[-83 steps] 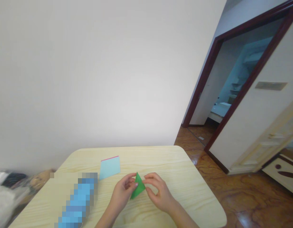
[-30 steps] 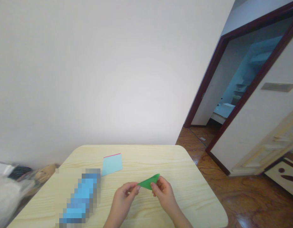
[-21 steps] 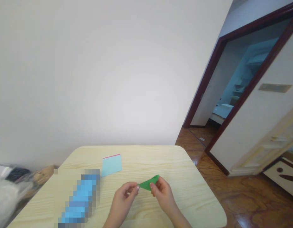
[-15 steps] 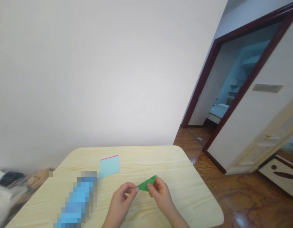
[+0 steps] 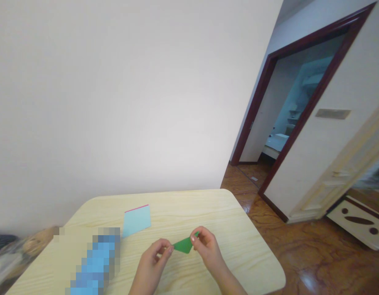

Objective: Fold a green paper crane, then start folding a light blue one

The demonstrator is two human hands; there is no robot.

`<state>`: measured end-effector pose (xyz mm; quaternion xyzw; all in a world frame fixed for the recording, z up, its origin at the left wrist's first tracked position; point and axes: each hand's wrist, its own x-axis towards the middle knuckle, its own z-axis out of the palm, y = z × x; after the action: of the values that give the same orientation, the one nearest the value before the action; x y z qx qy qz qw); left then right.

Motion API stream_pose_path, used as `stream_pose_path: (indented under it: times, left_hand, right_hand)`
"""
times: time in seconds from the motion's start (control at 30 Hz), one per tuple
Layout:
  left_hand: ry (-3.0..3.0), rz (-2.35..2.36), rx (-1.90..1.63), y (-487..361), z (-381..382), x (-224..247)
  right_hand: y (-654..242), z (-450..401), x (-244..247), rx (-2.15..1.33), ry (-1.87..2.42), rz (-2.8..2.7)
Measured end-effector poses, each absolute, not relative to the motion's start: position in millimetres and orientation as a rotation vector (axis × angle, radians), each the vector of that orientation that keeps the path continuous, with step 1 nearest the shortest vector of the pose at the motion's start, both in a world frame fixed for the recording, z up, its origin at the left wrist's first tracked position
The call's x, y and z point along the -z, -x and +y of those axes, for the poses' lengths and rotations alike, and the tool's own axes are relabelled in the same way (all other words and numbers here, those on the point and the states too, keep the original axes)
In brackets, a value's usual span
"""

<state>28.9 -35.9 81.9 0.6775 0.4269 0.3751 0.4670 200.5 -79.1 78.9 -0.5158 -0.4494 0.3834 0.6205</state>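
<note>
Pinching opposite corners of a green paper triangle (image 5: 183,246), the left hand (image 5: 153,256) and right hand (image 5: 208,246) hold it over a table (image 5: 247,254).

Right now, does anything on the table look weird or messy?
Yes: the bright blue thing on the left of the table shows only as blurry squares, so I can't tell what it is. Nothing looks spilled.
</note>
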Motion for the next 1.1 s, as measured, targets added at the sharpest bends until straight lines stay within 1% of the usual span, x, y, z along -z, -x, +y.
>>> stream_pose_path:
  times: [0.37, 0.53, 0.83, 0.97, 1.1]
  left_hand:
    - [-1.653, 1.038, -0.938, -27, -30, -70]
    - [-1.602, 0.987, -0.922, -28, -28, -69]
    - [-2.019, 1.197, -0.757, -28, -6, -53]
    - [-2.155, 1.321, -0.713, -32, 2, -47]
    - [-2.272, 1.437, -0.637, -38, 2, -42]
  right_hand:
    - [-200, -74, -65, -0.894, 1.19, -0.93]
    - [-203, -70, -61, -0.863, 1.275, -0.95]
    - [-213, -51, -25, -0.9, 1.57, -1.161]
    - [-216, -45, -17, -0.781, 1.698, -1.296]
    - [-215, -45, -21, -0.6, 1.816, -1.449]
